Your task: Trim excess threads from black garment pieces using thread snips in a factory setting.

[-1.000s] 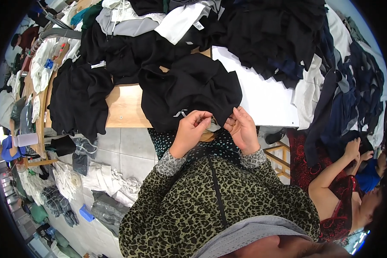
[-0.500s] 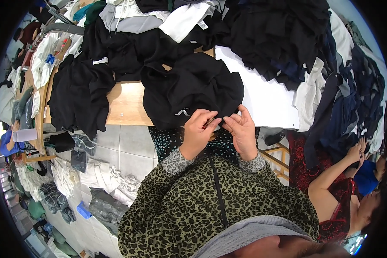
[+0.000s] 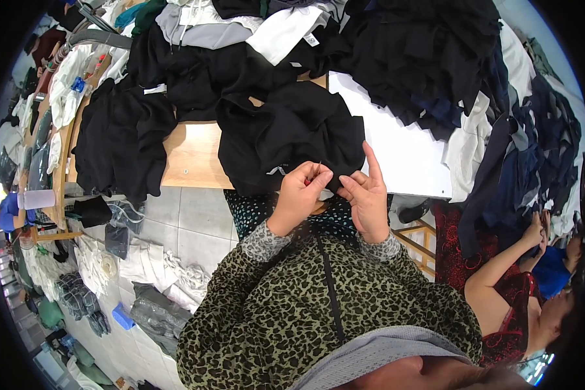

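A black garment (image 3: 292, 133) lies bunched at the near edge of the wooden table (image 3: 192, 156), with a small grey label at its hem. My left hand (image 3: 302, 192) pinches the hem between thumb and fingers, close to that label. My right hand (image 3: 365, 195) pinches the same hem a little to the right, its index finger sticking up. The two hands almost touch. Leopard-print sleeves cover both of my forearms.
Heaps of black, white and grey clothes (image 3: 409, 58) cover the table's far side. A white board (image 3: 396, 153) lies to the right. Another person in a red dress (image 3: 500, 279) sits at the right. Folded garments (image 3: 97, 273) lie on the tiled floor at the left.
Both hands have stayed on the garment's hem and drawn closer together. My right index finger now points up.
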